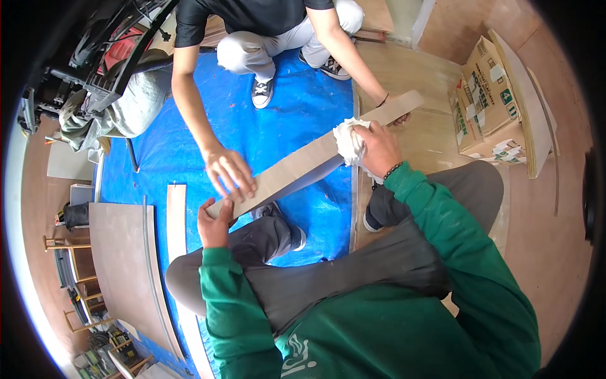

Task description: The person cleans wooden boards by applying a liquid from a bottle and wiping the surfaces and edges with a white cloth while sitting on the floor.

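Note:
A long narrow strip [303,158], grey-beige on its upper face, slants across the space before me above a blue tarp. Its near left end is gripped by my left hand [215,222], thumb on top. My right hand [381,149] presses a crumpled white cloth [350,140] onto the strip beyond its middle. A co-worker crouches opposite me. One of their hands [232,173] rests on or hovers just over the strip near my left hand; I cannot tell which. Their other hand [400,118] is at the far end, partly hidden under the strip.
The blue tarp [156,156] covers much of the floor. At right stands a cardboard box [490,104] with boards leaning on it. A large flat panel [123,265], a pale wooden strip [176,213] and wooden racks [78,279] are at left. Black metal equipment [104,80] fills the upper left.

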`<state>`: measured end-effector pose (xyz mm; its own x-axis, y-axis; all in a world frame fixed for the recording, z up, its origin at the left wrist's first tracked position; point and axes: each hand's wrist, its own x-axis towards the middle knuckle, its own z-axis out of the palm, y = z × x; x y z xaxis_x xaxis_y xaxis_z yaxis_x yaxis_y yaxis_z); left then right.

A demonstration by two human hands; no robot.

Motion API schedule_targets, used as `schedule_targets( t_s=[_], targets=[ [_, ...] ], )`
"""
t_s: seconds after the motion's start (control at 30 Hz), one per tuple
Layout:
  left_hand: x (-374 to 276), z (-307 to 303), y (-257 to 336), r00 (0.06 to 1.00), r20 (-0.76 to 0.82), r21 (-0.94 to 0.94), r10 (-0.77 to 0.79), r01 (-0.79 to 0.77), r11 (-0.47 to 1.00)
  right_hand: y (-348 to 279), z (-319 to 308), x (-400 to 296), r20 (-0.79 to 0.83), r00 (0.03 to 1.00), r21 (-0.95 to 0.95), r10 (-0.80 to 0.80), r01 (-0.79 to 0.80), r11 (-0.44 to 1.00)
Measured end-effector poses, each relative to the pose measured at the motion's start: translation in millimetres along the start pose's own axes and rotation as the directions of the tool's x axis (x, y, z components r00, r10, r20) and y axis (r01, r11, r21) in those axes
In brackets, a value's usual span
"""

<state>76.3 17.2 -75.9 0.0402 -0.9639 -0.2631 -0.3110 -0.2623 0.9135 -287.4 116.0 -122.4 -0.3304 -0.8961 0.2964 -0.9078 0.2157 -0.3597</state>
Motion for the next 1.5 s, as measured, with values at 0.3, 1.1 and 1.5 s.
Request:
schedule_targets(
  t_s=[0.3, 1.1, 1.5],
  targets=[
    [12.5, -11.5, -29.2, 0.997, -0.009, -0.342, -0.074, 0.066, 0.937, -104.6, 8.5, -28.7, 0.022, 0.997, 0.132, -0.076, 0.073, 0.989],
    [13.9, -8.7, -27.7, 0.995, -0.061, -0.419, -0.083, 0.051, 0.907, -62.7, -8.2, -13.7, 0.294, 0.956, 0.373, 0.0, -0.115, 0.921],
    [13.4, 5.8, -36.4, 0.985, -0.143, -0.534, -0.097, 0.006, 0.846, -131.2, 26.6, -14.6, -0.241, 0.953, 0.482, -0.185, 0.283, 0.829]
  ],
)
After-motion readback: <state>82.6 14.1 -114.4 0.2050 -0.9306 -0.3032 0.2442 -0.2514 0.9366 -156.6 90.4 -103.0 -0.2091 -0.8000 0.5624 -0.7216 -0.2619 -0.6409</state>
